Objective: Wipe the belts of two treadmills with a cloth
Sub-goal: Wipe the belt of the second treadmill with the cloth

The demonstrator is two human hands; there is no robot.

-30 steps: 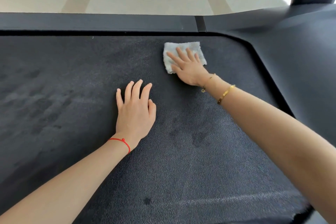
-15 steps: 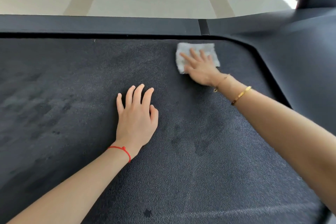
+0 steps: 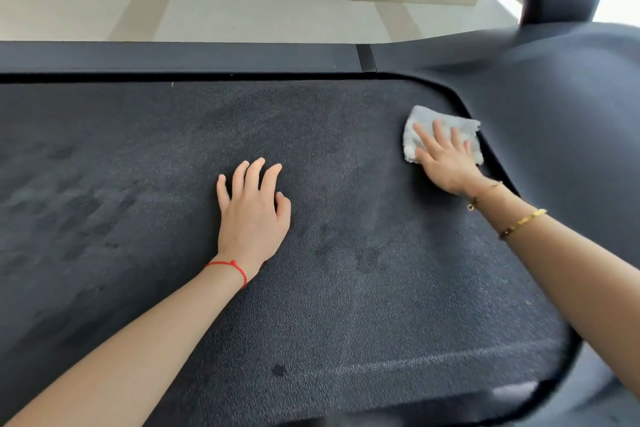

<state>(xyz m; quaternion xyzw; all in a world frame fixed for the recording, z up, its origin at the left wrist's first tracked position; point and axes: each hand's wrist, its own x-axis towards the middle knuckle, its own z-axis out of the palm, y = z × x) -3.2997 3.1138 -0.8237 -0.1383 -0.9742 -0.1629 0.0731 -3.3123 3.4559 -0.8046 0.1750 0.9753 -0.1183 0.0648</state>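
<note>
Since the earlier frame, right hand [image 3: 448,163] slid the small pale-grey fluffy cloth [image 3: 420,121] rightwards, into the belt's rounded far corner beside the dark plastic motor cover [image 3: 561,121]. Fingers lay flat, pressing the cloth on the black textured treadmill belt [image 3: 346,288], not gripping. Left hand [image 3: 251,215] rested flat mid-belt, fingers straight, holding nothing. I judged this belt partly wiped: smudges remained at left. Second treadmill wasn't visible, presumably pending.
</note>
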